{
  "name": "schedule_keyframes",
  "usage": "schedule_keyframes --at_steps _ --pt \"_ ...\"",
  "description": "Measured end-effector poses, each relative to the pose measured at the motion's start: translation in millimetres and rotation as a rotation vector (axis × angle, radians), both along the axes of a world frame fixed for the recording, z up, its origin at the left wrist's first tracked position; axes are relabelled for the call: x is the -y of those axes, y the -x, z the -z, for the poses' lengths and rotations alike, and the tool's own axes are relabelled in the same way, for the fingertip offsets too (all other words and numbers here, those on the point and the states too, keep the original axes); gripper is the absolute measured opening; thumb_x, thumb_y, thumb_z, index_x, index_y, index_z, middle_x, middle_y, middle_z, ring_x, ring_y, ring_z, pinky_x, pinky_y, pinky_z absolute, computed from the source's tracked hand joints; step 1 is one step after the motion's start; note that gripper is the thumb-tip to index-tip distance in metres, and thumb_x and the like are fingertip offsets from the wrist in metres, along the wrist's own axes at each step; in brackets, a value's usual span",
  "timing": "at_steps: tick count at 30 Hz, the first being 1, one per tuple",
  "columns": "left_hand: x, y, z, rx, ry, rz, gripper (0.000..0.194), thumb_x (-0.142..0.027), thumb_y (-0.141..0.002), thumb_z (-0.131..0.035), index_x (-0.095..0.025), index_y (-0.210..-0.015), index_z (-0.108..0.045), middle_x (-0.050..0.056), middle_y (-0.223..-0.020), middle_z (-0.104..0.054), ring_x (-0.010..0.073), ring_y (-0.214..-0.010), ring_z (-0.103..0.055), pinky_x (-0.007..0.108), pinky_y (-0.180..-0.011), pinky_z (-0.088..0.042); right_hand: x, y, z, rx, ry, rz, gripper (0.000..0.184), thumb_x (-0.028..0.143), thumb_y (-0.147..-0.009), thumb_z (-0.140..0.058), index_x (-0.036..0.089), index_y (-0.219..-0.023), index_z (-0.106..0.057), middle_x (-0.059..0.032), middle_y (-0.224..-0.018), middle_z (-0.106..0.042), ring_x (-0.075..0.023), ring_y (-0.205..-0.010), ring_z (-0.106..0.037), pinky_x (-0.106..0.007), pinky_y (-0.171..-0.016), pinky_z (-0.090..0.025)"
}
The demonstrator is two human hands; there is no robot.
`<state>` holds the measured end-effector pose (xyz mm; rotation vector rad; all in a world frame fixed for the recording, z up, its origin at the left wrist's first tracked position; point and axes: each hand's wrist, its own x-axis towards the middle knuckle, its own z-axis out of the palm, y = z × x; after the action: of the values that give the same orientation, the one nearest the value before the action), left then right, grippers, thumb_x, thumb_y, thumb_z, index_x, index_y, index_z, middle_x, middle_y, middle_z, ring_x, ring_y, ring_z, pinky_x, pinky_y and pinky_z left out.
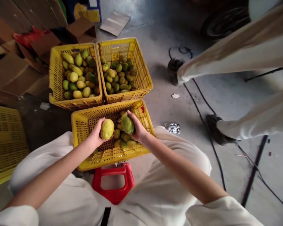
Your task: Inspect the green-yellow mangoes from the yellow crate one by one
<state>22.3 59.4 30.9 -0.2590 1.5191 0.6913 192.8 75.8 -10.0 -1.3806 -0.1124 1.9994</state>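
Observation:
My left hand (97, 135) is closed around a yellow, slightly lumpy fruit (107, 129), like a small papaya. In my right hand (138, 129) is a darker green fruit (127, 123) of the same sort. Both hands are over the near yellow plastic crate (94, 164), apart from each other. On the right side of that crate lie several yellow and green fruits (131, 144), partly hidden by my right hand. The crate stands between my knees.
Beyond are a left crate (52, 70) and a right crate (141, 69), both holding fruit. Cardboard boxes (13, 73) and another yellow crate (8, 141) are at left. A red stool (115, 196) is below me. At right are another person's legs (228, 53) and black cables (207, 131).

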Motion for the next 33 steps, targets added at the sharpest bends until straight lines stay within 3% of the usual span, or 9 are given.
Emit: schedule_keyframes --at_steps 6,9,12,16,20,25,30,33 --pt "-3 0 -1.2 -0.035 -0.105 0.016 0.012 -0.03 -0.103 -0.082 -0.022 -0.098 -0.073 0.001 -0.082 -0.077 0.017 -0.06 -0.072 0.024 -0.054 -0.06 -1 1 -2.1 -0.029 -0.062 0.032 0.045 0.048 -0.078 -0.1 0.029 -0.094 -0.062 0.0021 -0.081 -0.071 -0.0243 -0.09 -0.076 -0.04 -0.087 -0.072" --pt "-5 0 -6.1 0.002 -0.148 -0.017 0.01 -0.028 -0.103 -0.08 -0.02 -0.102 -0.074 0.004 -0.085 -0.079 0.0187 -0.063 -0.074 0.027 -0.059 -0.064 -1 1 -1.6 -0.052 -0.036 0.059 0.044 0.041 -0.077 -0.1 0.029 -0.096 -0.062 0.0025 -0.083 -0.071 -0.0227 -0.088 -0.075 -0.04 -0.086 -0.072" --pt "-6 0 -12.5 0.011 -0.137 -0.071 0.012 -0.03 -0.107 -0.071 -0.019 -0.104 -0.074 0.005 -0.083 -0.078 0.0199 -0.064 -0.074 0.029 -0.06 -0.065 -1 -1 -3.2 -0.048 0.045 0.063 0.034 0.045 -0.085 -0.091 0.028 -0.098 -0.064 -0.0001 -0.085 -0.073 -0.023 -0.087 -0.075 -0.035 -0.075 -0.069" --pt "-7 3 -14.2 -0.021 -0.099 -0.12 0.015 -0.035 -0.108 -0.068 -0.022 -0.101 -0.071 0.001 -0.074 -0.073 0.018 -0.056 -0.069 0.025 -0.05 -0.058 -2 -4 -9.4 -0.039 0.068 -0.006 0.028 0.054 -0.097 -0.072 0.026 -0.093 -0.068 -0.0044 -0.084 -0.077 -0.0202 -0.08 -0.073 -0.024 -0.055 -0.053" --pt "-8 7 -8.6 0.042 -0.081 -0.123 0.022 -0.043 -0.107 -0.068 -0.021 -0.106 -0.073 0.003 -0.074 -0.075 0.0206 -0.057 -0.071 0.026 -0.05 -0.059 -4 -3 -14.2 -0.013 0.015 -0.017 0.026 0.053 -0.091 -0.074 0.028 -0.094 -0.068 -0.005 -0.093 -0.081 -0.0255 -0.094 -0.077 -0.032 -0.069 -0.064" --pt "-8 8 -7.1 0.155 -0.04 -0.108 0.032 -0.038 -0.112 -0.053 -0.017 -0.115 -0.076 0.008 -0.082 -0.079 0.0255 -0.065 -0.078 0.034 -0.055 -0.066 -3 0 -10.1 -0.019 0.023 -0.013 0.027 0.049 -0.084 -0.081 0.029 -0.093 -0.066 -0.0051 -0.092 -0.081 -0.0321 -0.105 -0.08 -0.043 -0.083 -0.072" --pt "-5 4 -11.8 0.057 -0.118 -0.066 0.009 -0.028 -0.105 -0.076 -0.02 -0.101 -0.073 0.004 -0.083 -0.078 0.0194 -0.064 -0.075 0.028 -0.056 -0.065 2 -1 -1.5 0.0 -0.081 -0.073 0.039 0.045 -0.077 -0.097 0.028 -0.098 -0.07 -0.0026 -0.091 -0.08 -0.0273 -0.098 -0.08 -0.039 -0.086 -0.071" --pt "-5 3 -14.2 0.037 -0.173 -0.021 0.008 -0.015 -0.102 -0.078 -0.021 -0.1 -0.073 0.003 -0.085 -0.079 0.0168 -0.067 -0.076 0.025 -0.061 -0.065 3 -2 1.5 -0.022 -0.101 -0.078 0.042 0.045 -0.075 -0.099 0.027 -0.1 -0.071 -0.0032 -0.092 -0.08 -0.0269 -0.096 -0.08 -0.04 -0.088 -0.071"
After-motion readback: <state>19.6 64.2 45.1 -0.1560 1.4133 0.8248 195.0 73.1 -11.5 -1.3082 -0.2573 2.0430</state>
